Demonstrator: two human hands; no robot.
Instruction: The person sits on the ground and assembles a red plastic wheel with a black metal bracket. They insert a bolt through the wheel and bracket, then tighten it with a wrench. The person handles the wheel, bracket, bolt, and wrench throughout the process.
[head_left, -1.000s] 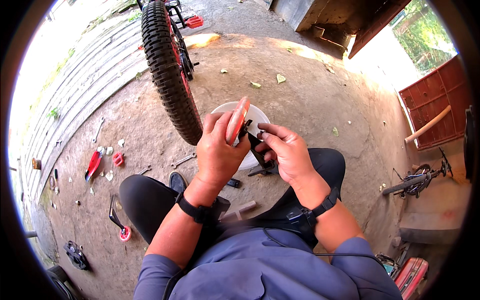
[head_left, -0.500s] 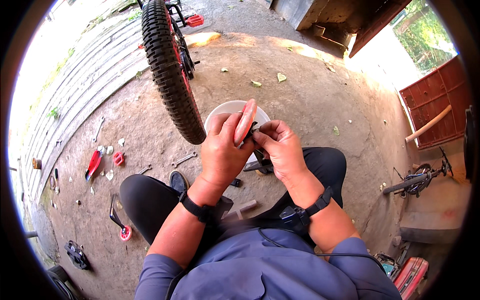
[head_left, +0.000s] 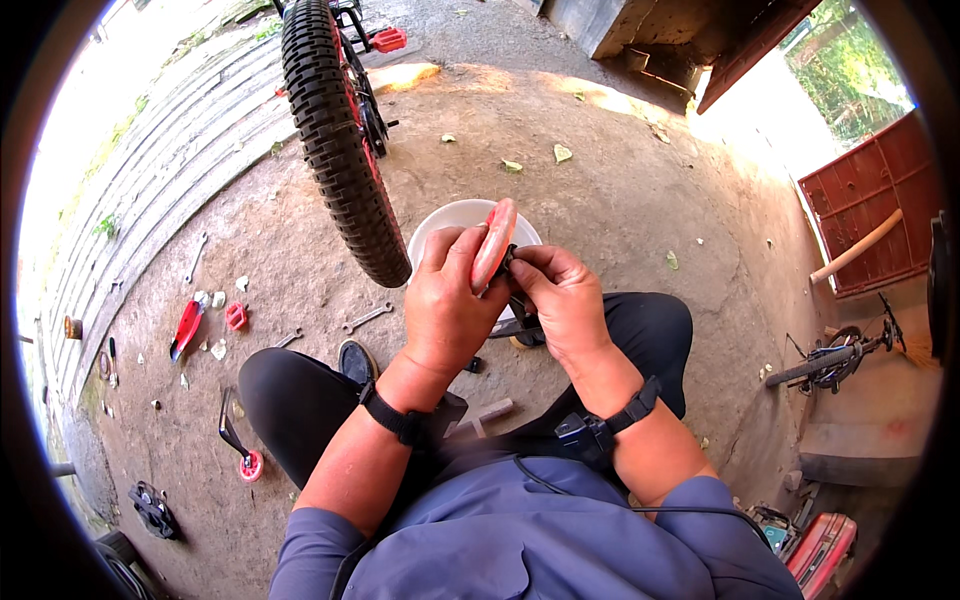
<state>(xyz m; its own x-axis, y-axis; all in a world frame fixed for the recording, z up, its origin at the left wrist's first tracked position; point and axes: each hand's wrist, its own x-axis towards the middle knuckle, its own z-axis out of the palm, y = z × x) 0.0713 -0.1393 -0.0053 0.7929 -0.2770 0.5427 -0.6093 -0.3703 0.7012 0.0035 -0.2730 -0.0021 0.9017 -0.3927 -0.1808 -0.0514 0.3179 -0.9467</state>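
Over a white basin (head_left: 450, 216), my left hand (head_left: 448, 305) grips a small red-and-white training wheel (head_left: 495, 245), its rim turned edge-on. My right hand (head_left: 565, 300) is closed in a pinch at a small black part (head_left: 508, 256) beside the wheel's hub. The fingers partly cover that part, so its exact shape is hidden. A dark bracket arm (head_left: 515, 325) shows below the hands. On the ground to the left lies a similar training wheel (head_left: 252, 465) with a black bent arm.
A bicycle's knobby tyre (head_left: 335, 140) stands just beyond my left hand. Wrenches (head_left: 368, 318), a red pedal (head_left: 236, 317) and a red-and-black piece (head_left: 187, 330) lie at left. Another bicycle (head_left: 835, 365) is at the far right, and a red case (head_left: 825, 550) sits at lower right.
My right fingers have shifted slightly up and closer around the black part by the wheel. The left hand keeps its grip, with barely any movement.
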